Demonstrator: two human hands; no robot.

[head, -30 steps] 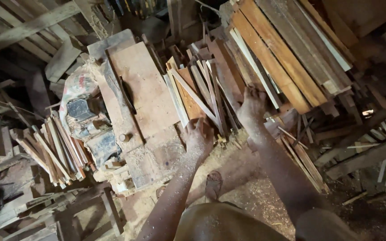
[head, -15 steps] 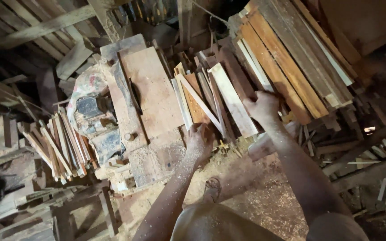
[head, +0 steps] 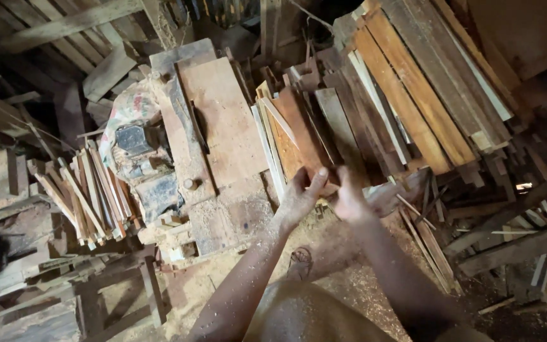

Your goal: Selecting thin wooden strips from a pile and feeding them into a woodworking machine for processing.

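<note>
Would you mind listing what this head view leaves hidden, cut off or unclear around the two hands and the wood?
- Right hand: blurred, so its grip on the reddish board cannot be told.
- Left hand: its palm is turned away; only the thumb shows on the board's end.
- Plank stack: the far ends are cut off by the top edge.
- Machine beside the workbench: too dark and dusty to identify.

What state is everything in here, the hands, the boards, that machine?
left hand: open, fingers on a reddish board's end
right hand: gripping the same board's end
reddish board: leaning among upright boards
plank stack: piled, untouched
bench machine: dusty, nothing on its table
thin strips: bundled
</note>
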